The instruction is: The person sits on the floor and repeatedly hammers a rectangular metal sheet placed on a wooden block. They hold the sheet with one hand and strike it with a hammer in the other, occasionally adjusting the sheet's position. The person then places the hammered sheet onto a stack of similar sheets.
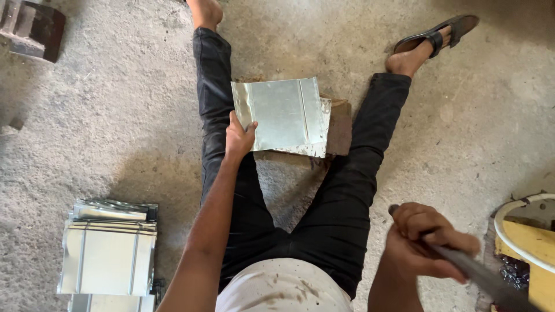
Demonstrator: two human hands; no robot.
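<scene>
Head cam, looking straight down at a person sitting on a rough grey concrete floor (115, 115) with legs spread in black trousers (341, 214). Between the knees there's a shiny folded sheet-metal panel with raised seams (283, 115), lying flat on a brown wooden block (340, 126) that sticks out along its right edge. The left hand (238, 137) has the panel pinched at its lower left edge, thumb on top and fingers tucked under it. The right hand (425, 240) is down by the hip, well apart from the panel, fist wrapped tight round the handle of a dark metal tool (485, 277); the tool's head runs out of frame, so can't tell what it is. Off to the left on the floor sits a stack of matching shiny sheet-metal panels (108, 254). One foot wears a black sandal (437, 33). A yellow and white rimmed object (529, 237) pokes in at the right edge.
</scene>
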